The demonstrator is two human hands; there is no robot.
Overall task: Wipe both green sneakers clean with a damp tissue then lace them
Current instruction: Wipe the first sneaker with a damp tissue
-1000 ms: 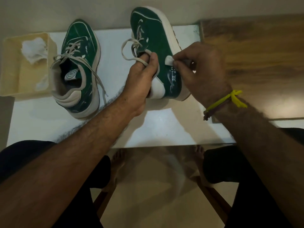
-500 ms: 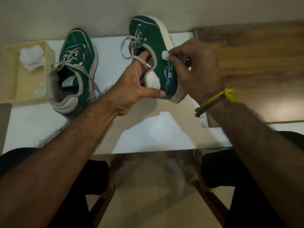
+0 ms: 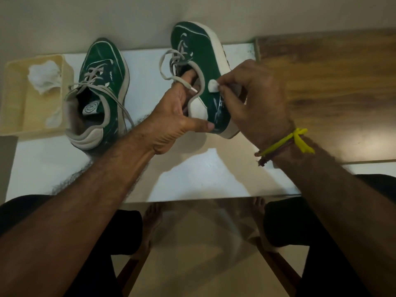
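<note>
Two hands work: left hand (image 3: 177, 116) grips the sneaker (image 3: 205, 82), right fingers (image 3: 222, 87) pinch the tissue (image 3: 212, 85); hard rubbing could shred it.

Bare white tabletop (image 3: 203, 179) lies open between the table's near edge and the two green sneakers. The resting sneaker (image 3: 100, 93) sits just beside the cream tray (image 3: 12, 116), closing that gap. A narrow lane separates it from the held sneaker (image 3: 205, 67).
</note>
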